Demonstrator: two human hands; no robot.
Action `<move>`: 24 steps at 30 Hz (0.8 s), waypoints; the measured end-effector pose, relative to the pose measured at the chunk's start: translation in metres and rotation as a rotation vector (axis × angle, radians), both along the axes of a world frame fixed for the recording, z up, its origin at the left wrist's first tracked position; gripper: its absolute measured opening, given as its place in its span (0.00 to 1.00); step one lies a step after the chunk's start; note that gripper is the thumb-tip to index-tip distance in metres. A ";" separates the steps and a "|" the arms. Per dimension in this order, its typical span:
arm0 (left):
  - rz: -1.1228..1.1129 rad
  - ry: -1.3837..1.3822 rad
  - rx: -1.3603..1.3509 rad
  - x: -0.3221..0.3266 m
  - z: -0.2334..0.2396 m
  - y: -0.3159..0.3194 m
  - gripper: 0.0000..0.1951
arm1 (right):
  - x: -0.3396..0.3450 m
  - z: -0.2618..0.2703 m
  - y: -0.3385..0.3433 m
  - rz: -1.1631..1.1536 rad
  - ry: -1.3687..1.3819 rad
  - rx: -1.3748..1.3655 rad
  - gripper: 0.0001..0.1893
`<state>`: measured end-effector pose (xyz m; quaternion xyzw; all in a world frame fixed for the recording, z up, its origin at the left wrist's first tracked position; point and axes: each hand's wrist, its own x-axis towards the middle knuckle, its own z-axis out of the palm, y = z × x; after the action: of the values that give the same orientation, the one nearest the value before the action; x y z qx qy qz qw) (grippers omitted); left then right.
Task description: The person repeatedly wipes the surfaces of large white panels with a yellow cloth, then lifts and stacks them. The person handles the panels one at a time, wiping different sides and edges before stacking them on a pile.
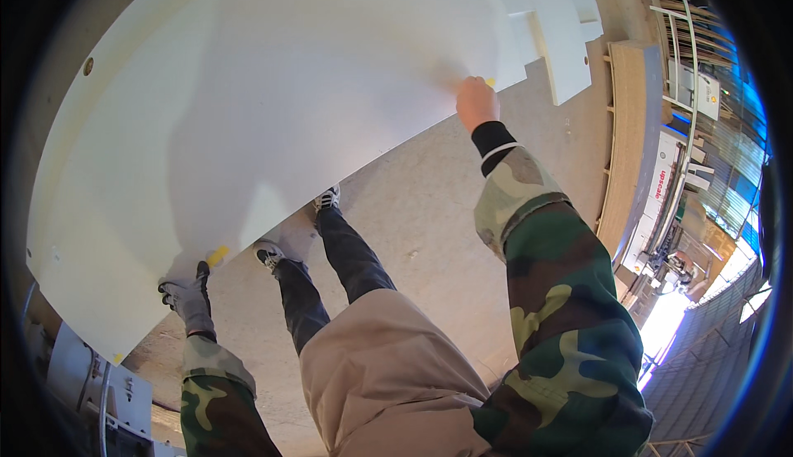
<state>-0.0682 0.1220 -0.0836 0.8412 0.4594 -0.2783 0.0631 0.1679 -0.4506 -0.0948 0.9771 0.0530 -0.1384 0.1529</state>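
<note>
A large pale board (297,104) spreads before me, its near edge above my shoes. My left hand (189,299), in a grey and black glove, rests on the board near that edge, thumb beside a yellow strip (217,256). Farther right, my bare right hand (477,102) is curled at the same edge, next to another small yellow piece (490,82); its fingertips are hidden, so any hold cannot be told. A third yellow piece (118,358) marks the board's near left corner. Smaller white panels (560,66) lie at the board's right end.
A stack of boards (626,128) stands at the right, with a pale metal rail (692,79) and a long machine beyond it. Grey machinery (102,376) is at the lower left. Bare concrete floor (427,240) shows around my feet.
</note>
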 end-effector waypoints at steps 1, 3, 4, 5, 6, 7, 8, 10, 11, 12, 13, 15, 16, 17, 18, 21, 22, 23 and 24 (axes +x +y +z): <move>0.011 -0.013 -0.005 0.000 0.001 -0.001 0.61 | -0.001 0.003 -0.006 0.138 -0.020 -0.005 0.08; 0.011 -0.025 -0.038 0.001 0.003 0.000 0.61 | -0.007 0.013 -0.021 -0.426 -0.015 0.373 0.08; 0.026 -0.065 -0.054 0.002 0.003 0.000 0.60 | -0.011 0.018 -0.030 -0.694 -0.044 0.540 0.08; 0.014 -0.039 -0.050 0.002 0.004 0.000 0.60 | -0.015 0.022 -0.037 -0.785 -0.074 0.772 0.09; 0.009 -0.029 -0.042 0.002 0.004 -0.001 0.60 | -0.021 0.025 -0.042 -0.895 -0.110 0.967 0.10; 0.013 -0.034 -0.038 0.003 0.005 0.000 0.60 | -0.025 0.026 -0.045 -1.071 -0.175 1.115 0.11; 0.000 -0.029 -0.031 0.004 0.005 -0.001 0.60 | -0.029 0.025 -0.047 -1.071 -0.178 1.175 0.14; 0.008 -0.060 -0.007 0.006 0.007 -0.002 0.59 | -0.031 0.016 -0.041 -0.779 -0.248 0.986 0.14; -0.005 -0.054 -0.022 0.006 0.008 -0.002 0.59 | -0.029 0.011 -0.036 -0.662 -0.266 0.870 0.14; -0.004 -0.064 -0.025 0.007 0.009 -0.002 0.59 | -0.027 0.006 -0.031 -0.589 -0.293 0.779 0.13; -0.004 -0.073 -0.030 0.008 0.009 -0.003 0.59 | -0.023 0.001 -0.026 -0.509 -0.301 0.692 0.12; 0.004 -0.086 -0.028 0.008 0.009 -0.004 0.59 | -0.015 -0.005 -0.019 -0.437 -0.292 0.585 0.10; 0.011 -0.107 -0.021 0.008 0.008 -0.004 0.59 | -0.011 -0.006 -0.017 -0.445 -0.276 0.567 0.10; -0.004 -0.082 0.003 0.008 0.007 -0.004 0.59 | -0.008 -0.005 -0.017 -0.443 -0.267 0.556 0.09; -0.016 -0.073 0.034 0.006 0.005 -0.004 0.59 | -0.008 -0.001 -0.019 -0.506 -0.299 0.556 0.09; -0.017 -0.055 0.058 0.002 -0.001 0.000 0.59 | -0.013 0.016 -0.033 -0.626 -0.379 0.575 0.07; -0.008 -0.080 0.062 0.001 -0.003 0.002 0.59 | -0.019 0.026 -0.040 -0.641 -0.384 0.580 0.07; -0.016 -0.067 0.051 0.000 -0.004 0.004 0.59 | -0.024 0.036 -0.047 -0.676 -0.391 0.564 0.06; -0.020 -0.085 0.052 0.000 -0.005 0.006 0.60 | -0.027 0.044 -0.052 -0.649 -0.422 0.623 0.06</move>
<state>-0.0682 0.1284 -0.0883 0.8580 0.4551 -0.2309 0.0577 0.1411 -0.5021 -0.0510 0.9492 -0.2470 0.0445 -0.1898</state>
